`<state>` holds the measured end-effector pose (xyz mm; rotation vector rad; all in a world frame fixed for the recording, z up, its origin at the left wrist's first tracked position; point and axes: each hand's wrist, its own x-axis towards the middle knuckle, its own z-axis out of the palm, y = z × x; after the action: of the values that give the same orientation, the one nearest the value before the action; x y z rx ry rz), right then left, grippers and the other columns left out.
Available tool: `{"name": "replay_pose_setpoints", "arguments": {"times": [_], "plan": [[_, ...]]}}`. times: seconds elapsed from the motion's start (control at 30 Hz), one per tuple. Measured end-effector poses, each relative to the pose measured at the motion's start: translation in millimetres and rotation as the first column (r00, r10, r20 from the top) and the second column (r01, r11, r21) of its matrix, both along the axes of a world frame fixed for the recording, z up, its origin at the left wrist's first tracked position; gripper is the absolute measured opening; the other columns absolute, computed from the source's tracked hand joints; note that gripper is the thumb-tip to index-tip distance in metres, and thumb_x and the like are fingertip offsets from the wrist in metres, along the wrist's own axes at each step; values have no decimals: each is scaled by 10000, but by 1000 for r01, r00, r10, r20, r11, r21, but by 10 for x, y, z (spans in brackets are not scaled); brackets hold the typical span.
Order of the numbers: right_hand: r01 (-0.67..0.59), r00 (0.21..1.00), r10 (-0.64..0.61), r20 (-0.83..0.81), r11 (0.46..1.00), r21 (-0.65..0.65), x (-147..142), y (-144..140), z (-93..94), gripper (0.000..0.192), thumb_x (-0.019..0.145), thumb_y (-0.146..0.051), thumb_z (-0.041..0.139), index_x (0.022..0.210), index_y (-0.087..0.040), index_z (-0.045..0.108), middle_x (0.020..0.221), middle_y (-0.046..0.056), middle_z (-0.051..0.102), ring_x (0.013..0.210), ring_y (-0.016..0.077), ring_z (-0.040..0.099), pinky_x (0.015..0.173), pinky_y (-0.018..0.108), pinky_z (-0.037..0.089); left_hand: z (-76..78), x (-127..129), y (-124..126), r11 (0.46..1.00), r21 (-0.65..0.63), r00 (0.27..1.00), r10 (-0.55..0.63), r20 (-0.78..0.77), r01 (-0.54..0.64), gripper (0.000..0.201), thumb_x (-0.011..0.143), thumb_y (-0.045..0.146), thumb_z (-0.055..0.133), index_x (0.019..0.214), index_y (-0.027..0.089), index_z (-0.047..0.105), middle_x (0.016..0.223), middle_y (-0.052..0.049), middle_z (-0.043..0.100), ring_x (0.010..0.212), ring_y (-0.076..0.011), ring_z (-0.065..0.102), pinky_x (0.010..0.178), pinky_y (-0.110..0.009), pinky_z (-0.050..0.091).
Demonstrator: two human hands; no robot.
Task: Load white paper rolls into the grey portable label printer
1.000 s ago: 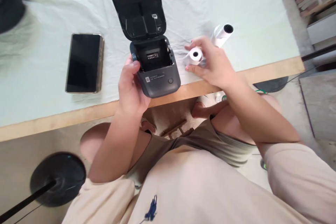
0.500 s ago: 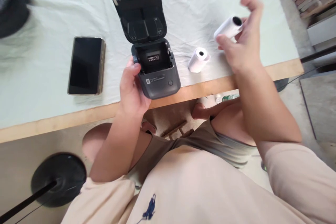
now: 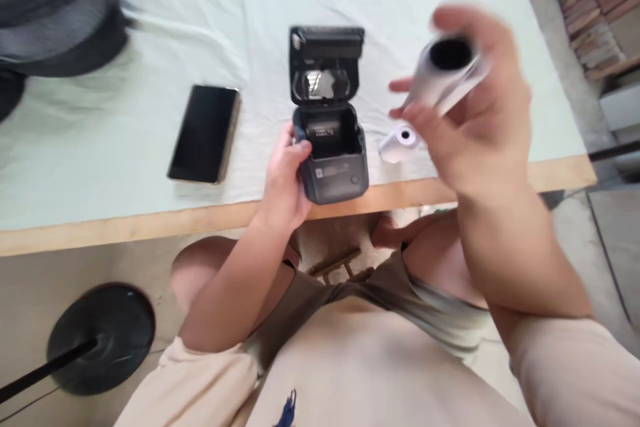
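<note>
A small dark grey printer stands at the table's front edge with its lid swung up and its paper bay empty. My left hand grips the printer's left side. My right hand is raised above the table and holds a white paper roll with a dark hollow core, blurred by motion. A second, smaller white roll lies on the cloth just right of the printer.
A black phone lies face up left of the printer on the pale cloth-covered table. A dark bag sits at the back left. A black round stand base is on the floor below. Stacked bricks are at the far right.
My right hand let go of the small roll, picked up the larger roll from the table and lifted it toward the camera. The view shifted; my left hand stayed on the printer.
</note>
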<state>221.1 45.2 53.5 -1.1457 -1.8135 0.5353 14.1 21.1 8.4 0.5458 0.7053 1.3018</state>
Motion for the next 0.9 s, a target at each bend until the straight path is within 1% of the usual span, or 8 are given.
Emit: {"name": "replay_pose_setpoints", "arguments": {"times": [0.07,0.13,0.27,0.47,0.63,0.73,0.83,0.9], "plan": [[-78,986,58,154,989,122,-209,-126,64,437,956,-329,681,1377,-360,570,1431,12,682,1159,233,721,873,397,603,-13,3,-7,1000,0,1000,-4,-10,4,249,900,252,712,1141,236,652,1024,-24,781,1199,-285,736,924,-379,632],[-48,955,-8,297,983,180,-345,-166,46,289,965,-267,665,1251,-299,630,1226,49,768,1054,273,740,865,448,574,-30,-2,-13,1000,16,999,-2,-32,3,330,889,275,743,1194,229,624,1061,-27,782,1179,-280,745,896,-361,635],[46,861,-121,493,986,162,-421,-86,-69,112,915,-187,632,997,-263,640,1020,53,798,923,313,739,829,473,507,-55,-21,-33,999,37,998,-27,-63,30,410,866,336,794,1222,247,609,1149,-35,775,1168,-281,744,882,-348,632],[-19,898,-99,429,965,263,-417,-166,-95,125,998,-230,588,938,-281,684,1002,14,831,1078,287,782,884,457,502,-57,-39,-18,999,20,999,-33,-15,33,328,872,354,768,1149,240,635,1053,-32,761,1187,-299,727,928,-379,615],[-196,909,87,408,953,232,-422,-291,8,106,1007,-349,663,925,-288,695,895,-15,821,1107,297,784,942,481,533,-47,-67,-9,997,-11,996,-73,-46,72,337,823,383,829,1080,263,647,990,-15,747,1092,-295,739,885,-379,597],[-83,980,37,196,969,233,-336,-155,49,96,992,-352,657,1074,-318,694,1098,12,801,1153,298,752,969,489,559,-69,-74,-16,998,-8,993,-58,-103,58,485,730,340,908,1126,262,639,959,-2,741,984,-281,757,818,-374,595],[3,999,-13,52,981,192,-227,67,15,422,939,-395,696,1340,-358,570,1493,51,634,1369,314,637,1008,486,550,-113,-83,-19,995,20,986,-95,-134,98,604,677,337,943,1189,262,631,995,-11,761,985,-284,768,801,-352,608],[-32,999,29,32,994,101,-173,162,-24,536,916,-421,707,1407,-374,496,1558,63,585,1385,302,632,1033,475,548,-140,-92,-22,993,23,983,-115,-143,119,651,653,323,947,1217,267,626,998,-15,771,1007,-297,774,808,-349,617]]}}
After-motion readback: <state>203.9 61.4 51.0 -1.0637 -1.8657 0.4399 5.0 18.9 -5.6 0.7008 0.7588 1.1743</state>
